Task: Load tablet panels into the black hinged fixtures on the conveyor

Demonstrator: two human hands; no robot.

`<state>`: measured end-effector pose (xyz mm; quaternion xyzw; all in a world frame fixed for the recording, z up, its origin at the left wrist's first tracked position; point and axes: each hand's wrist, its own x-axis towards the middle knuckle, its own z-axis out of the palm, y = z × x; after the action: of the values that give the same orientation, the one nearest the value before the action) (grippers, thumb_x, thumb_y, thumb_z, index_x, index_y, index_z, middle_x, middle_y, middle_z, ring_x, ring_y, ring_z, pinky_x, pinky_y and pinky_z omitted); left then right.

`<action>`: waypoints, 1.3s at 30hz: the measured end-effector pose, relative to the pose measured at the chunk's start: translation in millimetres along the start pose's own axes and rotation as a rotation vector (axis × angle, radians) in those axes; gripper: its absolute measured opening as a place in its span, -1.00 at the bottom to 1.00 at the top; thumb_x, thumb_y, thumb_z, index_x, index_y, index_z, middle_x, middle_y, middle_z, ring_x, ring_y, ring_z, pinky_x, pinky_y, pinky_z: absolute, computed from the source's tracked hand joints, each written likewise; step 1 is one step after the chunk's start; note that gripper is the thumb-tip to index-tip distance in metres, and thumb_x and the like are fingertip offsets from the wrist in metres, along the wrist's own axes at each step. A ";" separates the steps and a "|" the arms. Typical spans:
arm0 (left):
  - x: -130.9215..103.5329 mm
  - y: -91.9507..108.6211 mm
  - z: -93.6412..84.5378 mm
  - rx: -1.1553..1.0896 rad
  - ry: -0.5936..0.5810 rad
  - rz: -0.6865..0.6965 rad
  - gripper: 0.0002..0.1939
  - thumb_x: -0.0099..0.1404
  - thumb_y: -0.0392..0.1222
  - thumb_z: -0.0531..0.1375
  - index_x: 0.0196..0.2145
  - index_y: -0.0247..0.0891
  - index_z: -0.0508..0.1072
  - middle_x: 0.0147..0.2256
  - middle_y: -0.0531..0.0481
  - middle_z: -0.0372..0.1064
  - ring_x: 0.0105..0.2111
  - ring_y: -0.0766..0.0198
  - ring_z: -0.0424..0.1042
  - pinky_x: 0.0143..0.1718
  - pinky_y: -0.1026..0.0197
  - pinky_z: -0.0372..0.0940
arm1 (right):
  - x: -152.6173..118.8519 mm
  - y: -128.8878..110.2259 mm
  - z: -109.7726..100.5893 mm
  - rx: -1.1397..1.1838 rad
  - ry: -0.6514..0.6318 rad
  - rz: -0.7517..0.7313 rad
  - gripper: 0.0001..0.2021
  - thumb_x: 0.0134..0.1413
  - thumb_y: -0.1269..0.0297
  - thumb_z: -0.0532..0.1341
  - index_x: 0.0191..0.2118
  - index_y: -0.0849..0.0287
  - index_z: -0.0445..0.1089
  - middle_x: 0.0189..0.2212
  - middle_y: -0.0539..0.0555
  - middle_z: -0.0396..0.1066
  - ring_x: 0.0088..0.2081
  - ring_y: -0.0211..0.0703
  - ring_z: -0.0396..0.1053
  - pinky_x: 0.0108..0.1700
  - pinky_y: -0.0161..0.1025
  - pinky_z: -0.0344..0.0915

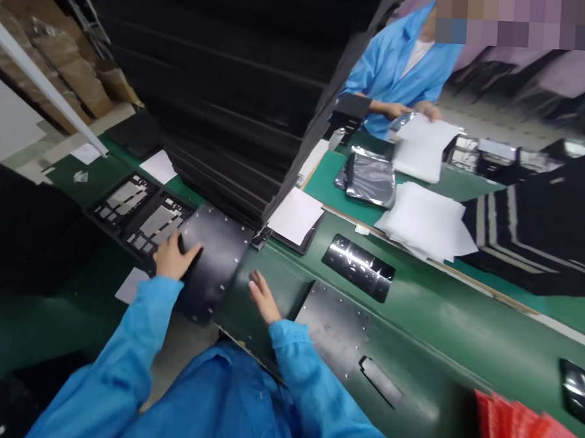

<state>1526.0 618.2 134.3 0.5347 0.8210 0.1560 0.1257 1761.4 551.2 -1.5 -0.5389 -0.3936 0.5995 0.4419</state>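
Observation:
My left hand (pixel 171 257) rests with thumb and fingers apart at the left edge of a dark flat panel (pixel 217 254) that has small light dots along its sides. Beside it, to the left, lies a black tray (pixel 143 214) with silvery parts in its cutouts. My right hand (pixel 263 297) is to the right of that panel, over the green table, its fingers apart and nothing in them. A second dotted dark panel (pixel 333 326) lies just right of my right hand, with a small dark strip (pixel 381 380) beyond it.
A tall black stack (pixel 230 98) stands ahead. A glossy black plate (pixel 358 267) and white sheets (pixel 297 216) lie on the green table (pixel 429 318). Red packing material (pixel 531 431) is at the lower right. Across the table, a person in blue (pixel 399 61) handles white sheets.

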 end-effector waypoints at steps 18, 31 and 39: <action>-203.4 130.0 182.4 -0.292 -0.691 0.464 -0.55 0.20 -0.14 0.14 0.05 -0.28 0.33 0.04 -0.20 0.31 0.06 0.08 0.29 0.14 0.01 0.17 | -177.0 72.1 -234.2 -0.322 0.746 0.041 -0.22 -0.05 -0.13 0.16 0.23 0.22 0.09 0.13 0.27 0.24 0.16 0.16 0.17 0.14 0.10 0.14; -311.8 165.1 220.3 0.535 -0.700 0.828 0.16 -0.06 0.28 0.28 0.32 -0.33 -0.13 0.32 -0.38 -0.42 0.27 -0.40 -0.49 0.14 -0.47 -0.42 | -171.8 39.9 -269.7 -1.250 0.043 0.125 -0.68 0.01 0.31 0.18 -0.07 0.25 0.32 -0.18 0.23 0.39 -0.14 0.02 0.35 -0.13 -0.15 0.22; -333.6 200.5 203.7 0.333 -0.655 0.512 0.08 -0.11 -0.22 0.29 0.31 -0.36 -0.12 0.32 -0.39 -0.46 0.28 -0.31 -0.52 0.20 -0.37 -0.41 | -155.3 14.4 -299.9 -1.216 -0.264 0.148 -0.63 -0.05 0.34 0.19 -0.04 0.23 0.33 -0.17 0.18 0.45 -0.16 0.01 0.39 -0.19 -0.20 0.27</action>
<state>1902.5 413.2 38.4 0.7548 0.5930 -0.1297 0.2486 2062.4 397.4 -1.5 -0.6413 -0.6772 0.3587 -0.0387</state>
